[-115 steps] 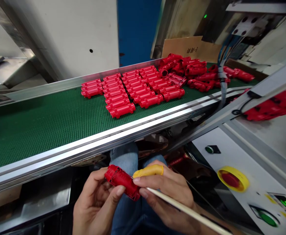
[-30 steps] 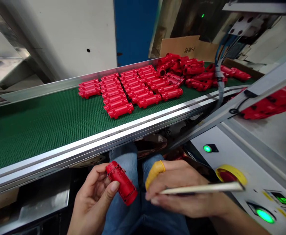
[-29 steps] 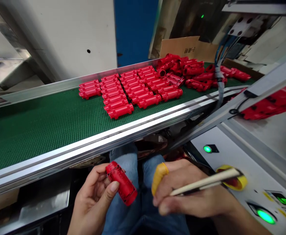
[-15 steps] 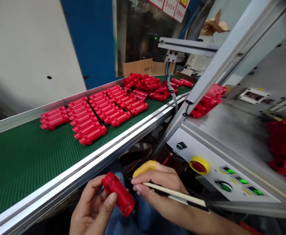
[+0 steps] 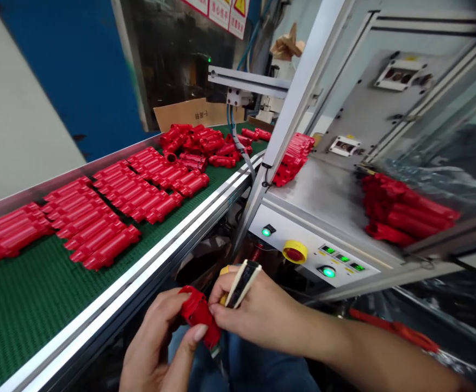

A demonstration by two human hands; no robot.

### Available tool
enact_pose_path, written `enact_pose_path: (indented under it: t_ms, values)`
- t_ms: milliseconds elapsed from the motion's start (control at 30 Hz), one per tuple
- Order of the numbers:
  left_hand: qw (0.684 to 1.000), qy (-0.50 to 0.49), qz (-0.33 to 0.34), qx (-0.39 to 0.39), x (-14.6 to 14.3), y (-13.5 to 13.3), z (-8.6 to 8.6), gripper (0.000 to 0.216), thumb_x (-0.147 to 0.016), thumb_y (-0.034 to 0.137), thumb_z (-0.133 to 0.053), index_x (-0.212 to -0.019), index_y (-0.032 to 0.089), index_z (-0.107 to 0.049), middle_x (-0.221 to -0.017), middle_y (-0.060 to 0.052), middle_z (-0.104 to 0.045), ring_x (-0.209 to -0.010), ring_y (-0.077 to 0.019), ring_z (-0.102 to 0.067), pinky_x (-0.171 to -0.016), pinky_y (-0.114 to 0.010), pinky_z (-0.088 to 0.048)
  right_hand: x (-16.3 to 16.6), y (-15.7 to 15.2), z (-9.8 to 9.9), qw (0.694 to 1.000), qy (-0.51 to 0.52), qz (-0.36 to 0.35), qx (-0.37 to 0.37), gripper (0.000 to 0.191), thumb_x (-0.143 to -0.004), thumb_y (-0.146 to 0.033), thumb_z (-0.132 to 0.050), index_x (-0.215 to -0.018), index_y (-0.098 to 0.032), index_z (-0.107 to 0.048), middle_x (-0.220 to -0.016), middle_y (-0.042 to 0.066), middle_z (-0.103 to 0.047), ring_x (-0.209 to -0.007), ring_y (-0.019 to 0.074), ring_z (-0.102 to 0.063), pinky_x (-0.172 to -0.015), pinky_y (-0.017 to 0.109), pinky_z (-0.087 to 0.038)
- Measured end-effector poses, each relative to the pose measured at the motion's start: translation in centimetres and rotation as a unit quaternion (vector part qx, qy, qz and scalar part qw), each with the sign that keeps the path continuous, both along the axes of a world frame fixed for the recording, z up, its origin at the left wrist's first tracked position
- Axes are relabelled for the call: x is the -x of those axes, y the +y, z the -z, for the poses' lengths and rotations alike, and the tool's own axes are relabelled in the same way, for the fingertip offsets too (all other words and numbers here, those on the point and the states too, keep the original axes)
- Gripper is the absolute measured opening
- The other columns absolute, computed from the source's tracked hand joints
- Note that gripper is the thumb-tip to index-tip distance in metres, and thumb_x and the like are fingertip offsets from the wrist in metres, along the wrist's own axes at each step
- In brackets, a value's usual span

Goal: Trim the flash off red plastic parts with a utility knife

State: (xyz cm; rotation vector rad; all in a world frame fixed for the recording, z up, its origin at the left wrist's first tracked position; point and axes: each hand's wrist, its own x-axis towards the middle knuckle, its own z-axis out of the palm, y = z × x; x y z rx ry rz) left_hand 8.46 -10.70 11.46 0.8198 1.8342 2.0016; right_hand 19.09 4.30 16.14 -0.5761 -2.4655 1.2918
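My left hand is closed round a red plastic tubular part, thumb across its near side. The part tilts down to the right above my lap. Close against its right side is my right hand, gripping a cream-and-black utility knife whose handle end points up. A thin metallic, blade-like piece shows below the part's lower end, blurred; whether it belongs to the knife is hard to make out. A yellow finger cover on my right hand is mostly hidden.
Rows of red tubular parts lie on the green conveyor belt, with a jumbled heap farther back. To the right stand a metal machine frame and a control panel with a red-and-yellow emergency stop button. More red parts lie on the machine table.
My right hand has swung the knife from lying back along the forearm to upright, and moved against the red part. The camera view has turned right. Green panel buttons are now lit.
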Motion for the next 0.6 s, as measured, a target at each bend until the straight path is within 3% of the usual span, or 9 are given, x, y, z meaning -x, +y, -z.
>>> enact_pose_path:
  t_ms: [167,300,433,600]
  values:
    - [0.999,0.032,0.017,0.010,-0.2,1.2,0.0,0.019,-0.081,0.035,-0.094,-0.099,0.031,-0.088,-0.109,-0.007,-0.080,-0.097,-0.0270,-0.074,-0.094,-0.032,-0.058,0.0,0.8,-0.1,0.999,-0.026,-0.008,-0.017,0.019,-0.071,-0.004,-0.073,-0.067,-0.020,-0.064,-0.066,-0.006,-0.059,-0.064,0.0118,-0.055,-0.065,0.023,-0.043]
    - [0.995,-0.088,0.036,0.008,0.0,1.8,0.2,0.026,-0.081,0.040,-0.095,-0.103,0.031,-0.085,-0.102,-0.004,-0.082,-0.091,-0.0218,-0.077,-0.082,-0.023,-0.062,-1.2,2.0,-0.3,0.999,-0.001,0.014,-0.037,0.018,-0.071,-0.006,-0.071,-0.069,-0.021,-0.060,-0.070,-0.005,-0.058,-0.067,0.0131,-0.055,-0.066,0.024,-0.043]
    - [0.969,-0.230,0.093,-0.005,0.7,2.3,0.2,0.038,-0.082,0.044,-0.095,-0.113,0.028,-0.080,-0.098,-0.004,-0.085,-0.085,-0.0211,-0.080,-0.082,-0.027,-0.066,-3.6,4.3,0.3,0.989,0.061,0.077,-0.109,0.014,-0.083,-0.007,-0.065,-0.079,-0.021,-0.064,-0.079,-0.002,-0.064,-0.071,0.0140,-0.059,-0.067,0.025,-0.045]
    - [0.953,-0.293,0.082,-0.016,0.6,3.6,-1.4,0.039,-0.079,0.041,-0.098,-0.111,0.026,-0.081,-0.101,-0.005,-0.085,-0.086,-0.0220,-0.080,-0.079,-0.028,-0.067,-5.3,6.1,1.8,0.975,0.139,0.091,-0.148,0.015,-0.104,-0.016,-0.065,-0.093,-0.022,-0.073,-0.088,0.002,-0.072,-0.078,0.0162,-0.068,-0.071,0.026,-0.054]
